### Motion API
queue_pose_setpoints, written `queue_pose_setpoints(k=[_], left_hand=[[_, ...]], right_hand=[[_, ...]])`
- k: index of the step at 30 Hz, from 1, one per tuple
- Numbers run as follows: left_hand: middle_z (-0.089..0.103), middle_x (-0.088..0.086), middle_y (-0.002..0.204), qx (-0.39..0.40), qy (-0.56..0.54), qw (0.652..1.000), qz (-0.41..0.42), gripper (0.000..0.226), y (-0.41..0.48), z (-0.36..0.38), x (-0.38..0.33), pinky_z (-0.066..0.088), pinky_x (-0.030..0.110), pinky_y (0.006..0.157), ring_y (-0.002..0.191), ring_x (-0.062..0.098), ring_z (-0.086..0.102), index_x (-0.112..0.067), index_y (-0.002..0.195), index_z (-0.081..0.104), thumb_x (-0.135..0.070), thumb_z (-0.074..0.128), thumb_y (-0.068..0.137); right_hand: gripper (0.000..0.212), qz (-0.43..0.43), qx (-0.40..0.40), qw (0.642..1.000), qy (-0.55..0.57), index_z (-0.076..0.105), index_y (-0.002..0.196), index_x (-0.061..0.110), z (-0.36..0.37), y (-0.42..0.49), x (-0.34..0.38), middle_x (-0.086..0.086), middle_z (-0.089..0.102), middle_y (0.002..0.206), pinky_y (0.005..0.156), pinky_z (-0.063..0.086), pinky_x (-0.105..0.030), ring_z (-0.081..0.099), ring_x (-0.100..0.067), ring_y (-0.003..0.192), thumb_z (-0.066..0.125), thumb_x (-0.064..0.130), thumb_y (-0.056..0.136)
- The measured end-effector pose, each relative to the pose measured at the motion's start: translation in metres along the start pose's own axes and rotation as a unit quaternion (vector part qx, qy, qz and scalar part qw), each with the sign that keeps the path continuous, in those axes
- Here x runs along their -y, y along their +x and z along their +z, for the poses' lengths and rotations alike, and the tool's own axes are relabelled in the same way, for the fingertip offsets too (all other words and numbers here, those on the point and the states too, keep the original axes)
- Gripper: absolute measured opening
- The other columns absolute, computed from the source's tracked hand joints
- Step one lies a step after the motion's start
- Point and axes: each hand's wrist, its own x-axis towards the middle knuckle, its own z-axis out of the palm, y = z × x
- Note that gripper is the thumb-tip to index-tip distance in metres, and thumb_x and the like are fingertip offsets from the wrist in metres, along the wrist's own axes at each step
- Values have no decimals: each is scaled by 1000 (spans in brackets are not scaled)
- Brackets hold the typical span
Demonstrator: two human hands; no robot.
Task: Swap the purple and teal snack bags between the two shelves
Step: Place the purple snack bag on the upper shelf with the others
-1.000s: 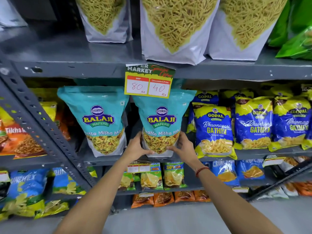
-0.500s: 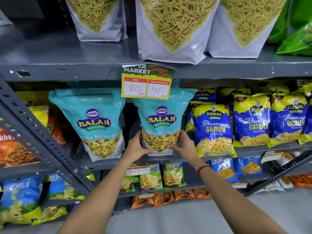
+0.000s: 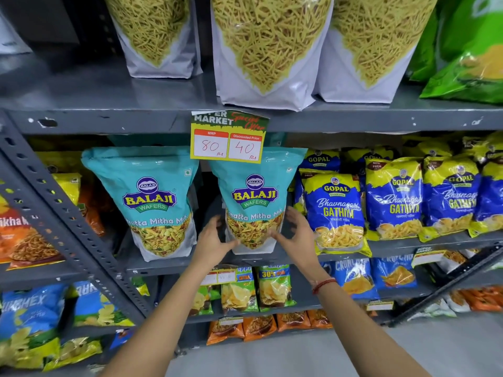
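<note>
Two teal Balaji snack bags stand upright on the middle shelf [image 3: 163,263]: one on the left [image 3: 152,197], one in the middle [image 3: 254,197]. My left hand [image 3: 213,240] and right hand [image 3: 295,234] flank the lower part of the middle bag, fingers spread and blurred. The left thumb is at the bag's lower left corner; the right hand sits slightly off its right edge. Neither hand grips it. On the upper shelf [image 3: 109,121] stand three pale lilac-white bags [image 3: 272,50] of yellow sev.
A yellow price tag [image 3: 228,138] hangs from the upper shelf's edge over the middle bag's top. Blue and yellow Gopal bags [image 3: 337,213] crowd the right. A slanted grey brace [image 3: 62,219] crosses the left. Smaller packets fill the lower shelves.
Both hands held the middle teal bag's lower sides before; now their fingers have spread and come off it. The bag stays standing on the shelf.
</note>
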Motion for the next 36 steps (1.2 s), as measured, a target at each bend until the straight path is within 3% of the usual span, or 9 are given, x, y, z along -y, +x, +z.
queue_pose_setpoints(k=[6,11,14,18,21,23,29,32,36], left_hand=[[76,-6,89,81,-148,981,95,36,-52,-76,-103,53,35,83,87,13,69,-30,95,66,-35,82,63],[75,-10,80,-52,-282,909,302,30,-65,-138,-214,52,16,70,77,6,68,-22,90,66,-12,79,64],[70,-9,91,-149,-315,864,364,41,-37,-160,-242,49,15,79,87,3,62,-16,102,59,-15,79,66],[50,7,130,-96,-242,913,313,103,4,-166,-241,43,24,101,118,15,50,-16,137,32,-35,88,53],[55,0,132,6,-167,942,292,117,15,-168,-231,45,25,97,119,10,55,-28,137,31,-59,85,38],[56,-6,130,34,-146,947,284,111,18,-171,-231,47,13,87,115,5,57,-21,137,35,-53,86,43],[62,-10,116,-6,-180,938,297,73,18,-174,-236,48,10,77,94,-8,63,-21,128,48,1,78,65],[62,-13,114,-43,-179,935,302,72,15,-188,-230,50,13,78,96,-4,62,-34,118,50,3,79,64],[69,-3,116,-60,-184,935,297,77,13,-218,-219,53,21,82,101,12,65,-22,125,55,-7,86,56]], right_hand=[[48,-146,-122,978,86,60,115,17,-37,-16,92,1,63,109,81,53,-21,60,-4,102,78,35,75],[39,-276,-197,930,145,60,111,18,-87,10,180,-1,66,107,84,54,-34,65,-21,100,72,35,78],[51,-278,-189,935,115,56,118,19,-104,38,208,8,63,110,93,50,-34,60,-8,109,71,45,76],[44,-269,-104,954,75,49,113,32,-109,54,225,30,51,106,84,41,-4,54,16,97,73,40,78],[48,-258,-31,964,65,52,119,29,-105,61,220,12,65,117,94,52,-31,61,2,108,74,39,78],[59,-264,-20,963,47,50,122,29,-103,64,217,7,65,120,95,51,-43,61,-7,112,73,51,73],[58,-247,-26,968,41,49,117,41,-101,68,227,13,66,119,99,50,-34,61,-3,112,74,50,65],[67,-254,-11,967,31,50,124,30,-93,70,240,12,67,118,99,50,-34,62,-5,111,74,50,65],[66,-259,17,965,28,50,128,29,-77,74,263,15,66,120,101,49,-34,60,-4,114,76,46,69]])
